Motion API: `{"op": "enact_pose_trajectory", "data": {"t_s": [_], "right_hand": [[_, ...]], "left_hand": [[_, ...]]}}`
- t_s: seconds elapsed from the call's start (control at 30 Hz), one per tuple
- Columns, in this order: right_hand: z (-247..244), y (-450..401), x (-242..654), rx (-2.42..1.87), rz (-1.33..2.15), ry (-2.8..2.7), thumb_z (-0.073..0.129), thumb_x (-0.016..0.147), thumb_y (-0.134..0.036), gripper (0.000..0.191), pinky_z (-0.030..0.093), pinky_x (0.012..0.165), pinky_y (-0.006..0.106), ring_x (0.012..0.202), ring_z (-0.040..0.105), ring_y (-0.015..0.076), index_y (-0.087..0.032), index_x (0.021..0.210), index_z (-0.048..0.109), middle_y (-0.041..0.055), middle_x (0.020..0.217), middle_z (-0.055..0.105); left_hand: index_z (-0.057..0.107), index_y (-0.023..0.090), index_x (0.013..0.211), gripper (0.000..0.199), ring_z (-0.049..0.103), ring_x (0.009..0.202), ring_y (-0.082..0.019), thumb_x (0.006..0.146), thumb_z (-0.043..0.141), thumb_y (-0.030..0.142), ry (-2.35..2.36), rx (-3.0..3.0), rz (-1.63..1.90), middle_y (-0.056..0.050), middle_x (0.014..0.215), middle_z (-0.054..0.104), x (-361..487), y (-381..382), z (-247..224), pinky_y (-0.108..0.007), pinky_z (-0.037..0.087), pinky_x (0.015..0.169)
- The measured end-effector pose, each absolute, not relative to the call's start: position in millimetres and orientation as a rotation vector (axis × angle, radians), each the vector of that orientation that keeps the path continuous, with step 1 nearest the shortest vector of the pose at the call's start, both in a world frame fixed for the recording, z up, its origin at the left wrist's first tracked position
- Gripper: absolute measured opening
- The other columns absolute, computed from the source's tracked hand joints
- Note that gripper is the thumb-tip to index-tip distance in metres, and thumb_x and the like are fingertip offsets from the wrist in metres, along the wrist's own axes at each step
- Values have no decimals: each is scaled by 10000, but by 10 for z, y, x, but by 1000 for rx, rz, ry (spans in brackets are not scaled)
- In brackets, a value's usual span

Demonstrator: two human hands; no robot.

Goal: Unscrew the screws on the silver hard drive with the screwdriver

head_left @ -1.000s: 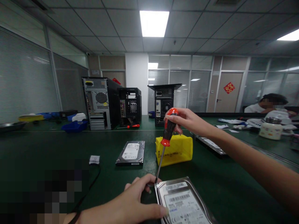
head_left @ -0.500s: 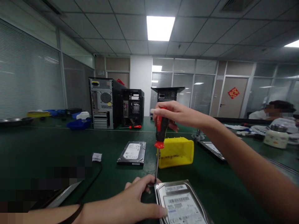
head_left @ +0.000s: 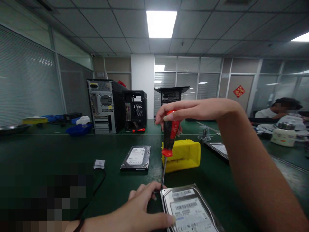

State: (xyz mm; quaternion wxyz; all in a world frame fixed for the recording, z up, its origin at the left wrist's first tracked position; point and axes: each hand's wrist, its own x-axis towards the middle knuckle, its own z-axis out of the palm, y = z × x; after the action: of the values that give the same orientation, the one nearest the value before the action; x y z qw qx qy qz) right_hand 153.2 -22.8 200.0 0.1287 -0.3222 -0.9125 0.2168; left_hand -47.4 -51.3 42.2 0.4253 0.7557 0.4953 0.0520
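My right hand (head_left: pixel 177 114) is wrapped round the top of a red and black screwdriver (head_left: pixel 170 135), which stands nearly upright. Its tip meets the top left corner of a silver hard drive (head_left: pixel 188 206) with a white label. Along that drive's left side lies my left hand (head_left: pixel 145 206), gripping it with the thumb on the label and the fingers at the far corner. Behind the screwdriver a yellow bin (head_left: pixel 185 158) rests on its side with small dark bits inside. A second hard drive (head_left: pixel 136 158) lies flat left of the bin.
Computer cases (head_left: pixel 105 106) stand at the back, with another screwdriver (head_left: pixel 138 130) before them. A blue tray (head_left: pixel 79 129) is at the left. At the right are another drive (head_left: pixel 218 148), a jar (head_left: pixel 283 134) and a seated person (head_left: pixel 277 109). A cable tag (head_left: pixel 99 164) lies left.
My right wrist and forearm have risen and turned, and the fingers sit differently over the screwdriver's handle. The screwdriver leans slightly more to the right. My left hand keeps its place on the drive.
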Motion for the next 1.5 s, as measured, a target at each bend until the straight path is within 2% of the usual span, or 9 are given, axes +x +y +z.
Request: {"op": "enact_pose_trajectory", "data": {"t_s": [0.13,0.2,0.43,0.57,0.7,0.93,1.23,1.4,1.5], "right_hand": [[1814,-184,1430,-967,380,-2477,416,873,-487,426,428,560,126,650,513,31,-108,894,608,34,788,570],[1750,-84,1386,-978,338,-2427,426,869,-479,418,383,505,130,584,464,28,-95,862,591,30,720,529],[1662,224,1468,-797,455,-2424,381,901,-327,271,430,624,144,746,483,50,-107,956,528,50,919,522],[1644,169,1496,-693,560,-2399,390,906,-335,280,455,722,166,841,496,59,-151,1114,425,45,982,503],[1665,81,1491,-692,670,-2381,434,893,-344,289,467,733,168,883,517,65,-158,1110,396,45,1003,497],[1638,113,1566,-747,841,-2313,501,846,-439,365,493,680,177,797,556,57,-178,1072,381,37,984,539],[1625,138,1538,-773,981,-2214,601,773,-449,404,490,655,172,775,576,60,-117,945,448,60,949,576],[1662,122,1524,-748,993,-2173,646,748,-367,364,431,561,128,744,560,33,-96,957,523,68,1003,567],[1672,132,1533,-707,998,-2161,675,715,-356,378,380,499,112,651,509,3,-90,952,550,40,917,562]], "left_hand": [[462,291,1323,720,294,1316,-380,686,682,546,1236,1882,85,-73,1367,455,-456,-526,477,-518,248,1067],[475,294,1310,689,291,1318,-382,696,674,536,1232,1884,95,-70,1359,461,-450,-524,479,-525,240,1069],[496,296,1287,700,320,1293,-402,658,691,535,1238,1890,110,-74,1317,495,-471,-505,441,-550,237,1059],[490,300,1294,687,306,1297,-402,675,687,523,1215,1869,128,-66,1331,483,-482,-501,427,-548,227,1061],[488,328,1292,680,298,1295,-404,687,672,578,1166,1880,154,-57,1320,484,-501,-506,402,-571,196,1061],[483,292,1308,696,314,1293,-401,698,662,575,1184,1914,107,-73,1332,482,-497,-552,465,-557,223,1063],[398,266,1387,827,236,1356,-404,673,692,562,1240,1889,78,-95,1424,406,-504,-569,484,-567,187,1095],[411,261,1384,805,257,1356,-390,682,706,521,1277,1898,64,-99,1433,402,-485,-603,572,-551,210,1097],[442,283,1362,774,311,1336,-363,673,725,494,1278,1882,74,-88,1387,454,-495,-616,593,-515,258,1086]]}}
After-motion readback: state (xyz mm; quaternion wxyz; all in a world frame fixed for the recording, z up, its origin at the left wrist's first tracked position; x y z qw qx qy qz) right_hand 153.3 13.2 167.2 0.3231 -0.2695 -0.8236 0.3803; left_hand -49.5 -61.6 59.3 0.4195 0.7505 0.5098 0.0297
